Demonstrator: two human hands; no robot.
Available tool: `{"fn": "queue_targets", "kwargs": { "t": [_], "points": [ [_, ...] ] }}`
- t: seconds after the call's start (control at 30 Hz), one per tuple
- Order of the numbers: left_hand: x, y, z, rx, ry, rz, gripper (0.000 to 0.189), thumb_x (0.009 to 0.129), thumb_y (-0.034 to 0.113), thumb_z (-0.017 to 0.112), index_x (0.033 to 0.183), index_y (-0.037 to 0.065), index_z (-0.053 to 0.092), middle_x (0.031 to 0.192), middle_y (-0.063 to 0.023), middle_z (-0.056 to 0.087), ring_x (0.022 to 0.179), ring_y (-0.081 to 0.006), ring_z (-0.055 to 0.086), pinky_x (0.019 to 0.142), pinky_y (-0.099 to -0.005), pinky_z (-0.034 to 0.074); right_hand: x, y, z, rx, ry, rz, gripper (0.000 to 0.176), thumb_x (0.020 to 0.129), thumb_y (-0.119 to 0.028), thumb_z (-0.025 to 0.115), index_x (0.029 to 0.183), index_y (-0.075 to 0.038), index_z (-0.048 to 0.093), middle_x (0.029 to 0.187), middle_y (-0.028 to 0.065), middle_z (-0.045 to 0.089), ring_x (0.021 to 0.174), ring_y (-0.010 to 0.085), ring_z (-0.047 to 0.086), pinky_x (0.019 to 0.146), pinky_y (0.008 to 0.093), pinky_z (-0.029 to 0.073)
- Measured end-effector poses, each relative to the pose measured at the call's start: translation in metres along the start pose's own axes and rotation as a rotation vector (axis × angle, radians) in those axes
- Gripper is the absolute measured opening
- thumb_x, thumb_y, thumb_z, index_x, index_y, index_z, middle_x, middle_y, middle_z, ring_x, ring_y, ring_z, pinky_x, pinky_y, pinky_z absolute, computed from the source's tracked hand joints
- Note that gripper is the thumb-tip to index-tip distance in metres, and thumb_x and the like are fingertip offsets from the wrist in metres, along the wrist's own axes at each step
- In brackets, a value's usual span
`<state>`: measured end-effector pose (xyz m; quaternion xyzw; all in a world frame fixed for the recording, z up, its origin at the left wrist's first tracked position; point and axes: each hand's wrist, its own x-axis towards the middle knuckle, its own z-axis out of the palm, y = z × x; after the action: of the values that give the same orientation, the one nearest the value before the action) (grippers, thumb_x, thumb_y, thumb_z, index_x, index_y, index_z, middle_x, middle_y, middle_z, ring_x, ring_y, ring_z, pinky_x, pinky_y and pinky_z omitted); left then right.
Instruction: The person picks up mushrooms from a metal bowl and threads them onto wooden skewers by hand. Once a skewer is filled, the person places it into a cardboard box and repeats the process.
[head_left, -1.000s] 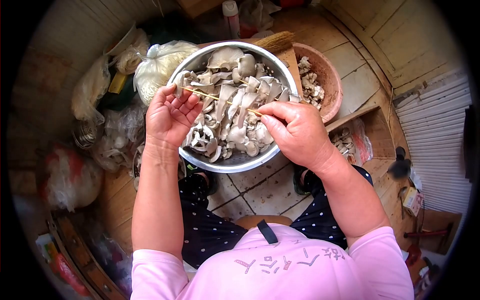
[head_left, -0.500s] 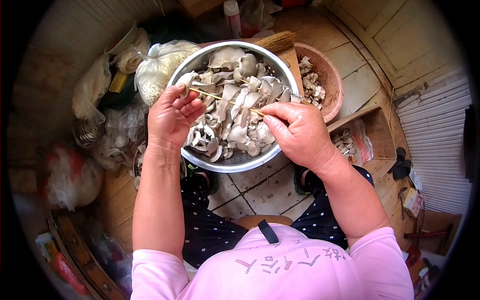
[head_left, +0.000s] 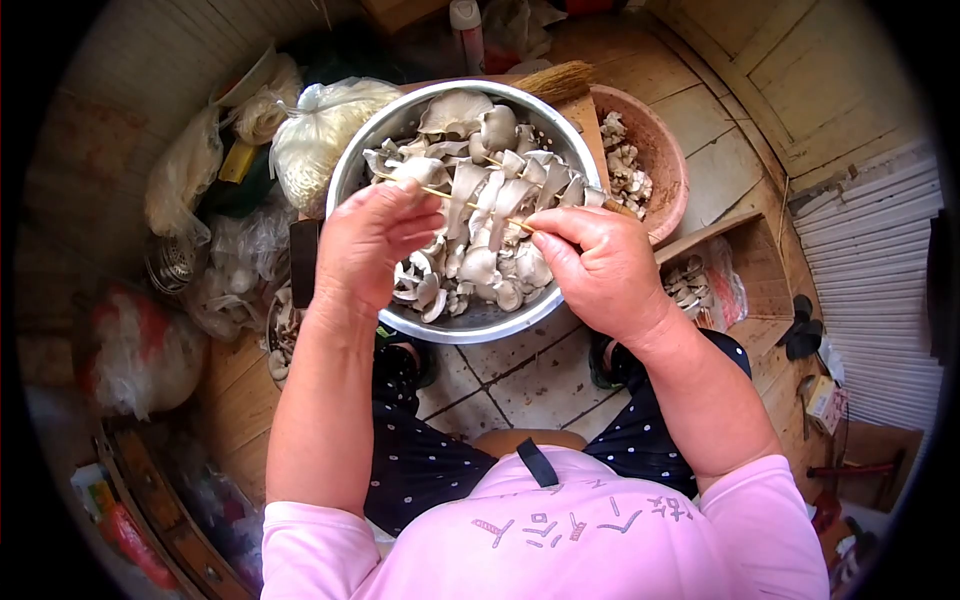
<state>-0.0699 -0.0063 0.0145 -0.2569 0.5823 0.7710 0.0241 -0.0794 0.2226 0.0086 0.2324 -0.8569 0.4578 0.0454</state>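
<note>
Head view: a person sits over a metal bowl of mushrooms, both hands raised just above it.
Skewer: a thin bamboo skewer runs roughly level between the two hands, above the bowl's middle, not touching the pile below.
Right hand: the right hand pinches the skewer's near end between thumb and forefinger, the other fingers curled in.
Left hand: the left hand has its fingers bent and closed on the skewer's other stretch, beside a mushroom piece threaded near the tip.
Threaded pieces: a row of grey-white mushroom strips hangs on the skewer between the hands, packed side by side.
Bowl: it rests on a low wooden surface, its near rim over a tiled floor and the person's knees.
Nearby: a pink basin with smaller mushroom bits sits just right of the bowl; a tied white bag lies against its left rim.
</note>
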Motion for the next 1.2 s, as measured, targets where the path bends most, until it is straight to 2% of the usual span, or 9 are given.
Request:
{"fn": "queue_targets", "kwargs": {
  "t": [0.1,0.33,0.43,0.6,0.67,0.83,0.93,1.1,1.2],
  "points": [
    [-0.006,-0.009,0.01,-0.047,-0.091,-0.033,0.011,0.089,0.017,0.067,0.091,0.007,0.062,0.076,0.0004,0.062,0.069,-0.0141,0.065,0.07,-0.0357,0.059,0.001,-0.004,0.004,0.011,-0.015,0.028,0.016,0.081,-0.013,0.064,0.093,-0.006,0.072,0.086,0.0147,0.069,0.079,0.0315,0.067,0.073,0.0383,0.054],
    [-0.004,-0.006,0.007,-0.08,-0.094,0.005,0.015,0.09,0.021,0.064,0.094,0.006,0.063,0.079,-0.0021,0.065,0.071,-0.0157,0.067,0.07,-0.0354,0.058,0.005,-0.004,0.001,0.019,0.003,-0.009,0.016,0.082,-0.013,0.065,0.094,-0.006,0.072,0.085,0.0149,0.069,0.079,0.0319,0.067,0.073,0.0384,0.054],
    [0.003,-0.001,-0.004,-0.012,-0.084,0.065,0.025,0.091,0.027,0.061,0.099,0.004,0.064,0.087,-0.0078,0.069,0.076,-0.018,0.069,0.07,-0.0325,0.057,0.006,-0.001,-0.003,0.034,0.055,0.0,0.015,0.082,-0.013,0.065,0.093,-0.005,0.072,0.084,0.0154,0.069,0.077,0.0314,0.067,0.071,0.0373,0.053],
    [0.024,0.005,-0.032,0.337,0.056,0.2,0.019,0.088,0.018,0.067,0.099,0.002,0.066,0.085,-0.0059,0.069,0.069,-0.0107,0.063,0.066,-0.0252,0.052,0.008,0.002,-0.01,0.025,0.04,-0.016,0.015,0.085,-0.005,0.064,0.097,0.002,0.07,0.086,0.0151,0.071,0.077,0.0227,0.068,0.072,0.0311,0.053],
    [0.033,-0.002,-0.044,0.884,0.019,0.157,0.019,0.084,0.017,0.068,0.089,-0.001,0.069,0.074,-0.0042,0.067,0.064,-0.0096,0.058,0.061,-0.026,0.048,0.007,0.0,-0.008,0.026,0.02,-0.022,0.014,0.084,-0.005,0.064,0.096,0.002,0.07,0.085,0.0151,0.07,0.076,0.0237,0.068,0.071,0.0317,0.052],
    [0.036,-0.017,-0.042,1.257,-0.18,0.071,0.021,0.076,0.012,0.07,0.096,0.008,0.073,0.081,-0.0117,0.07,0.073,-0.0207,0.066,0.07,-0.0332,0.052,0.007,-0.006,-0.005,0.02,0.011,-0.01,0.015,0.083,-0.009,0.064,0.094,-0.002,0.07,0.084,0.0152,0.069,0.077,0.029,0.067,0.071,0.036,0.053],
    [0.038,-0.034,-0.03,1.664,-0.281,0.145,0.029,0.073,0.008,0.067,0.098,0.02,0.074,0.098,-0.0137,0.07,0.093,-0.0301,0.067,0.083,-0.0383,0.053,0.007,-0.006,-0.005,0.009,0.003,-0.008,0.016,0.083,-0.014,0.063,0.094,-0.005,0.071,0.085,0.0151,0.069,0.079,0.0326,0.067,0.072,0.0394,0.053],
    [0.033,-0.044,-0.008,1.814,-0.218,0.189,0.022,0.076,0.012,0.061,0.093,0.018,0.074,0.1,-0.0122,0.067,0.094,-0.0304,0.066,0.081,-0.0397,0.053,0.006,-0.004,-0.004,-0.006,0.006,-0.054,0.014,0.083,-0.006,0.065,0.095,-0.001,0.07,0.082,0.0148,0.069,0.075,0.0279,0.067,0.069,0.0343,0.052],
    [0.033,-0.047,-0.012,1.789,-0.209,0.253,0.02,0.078,0.014,0.06,0.092,0.017,0.074,0.102,-0.0128,0.065,0.094,-0.0317,0.065,0.081,-0.0405,0.053,0.006,-0.004,-0.006,0.008,0.002,-0.02,0.016,0.083,-0.014,0.063,0.094,-0.006,0.071,0.085,0.0148,0.069,0.079,0.0327,0.067,0.072,0.0398,0.053]
  ]
}}
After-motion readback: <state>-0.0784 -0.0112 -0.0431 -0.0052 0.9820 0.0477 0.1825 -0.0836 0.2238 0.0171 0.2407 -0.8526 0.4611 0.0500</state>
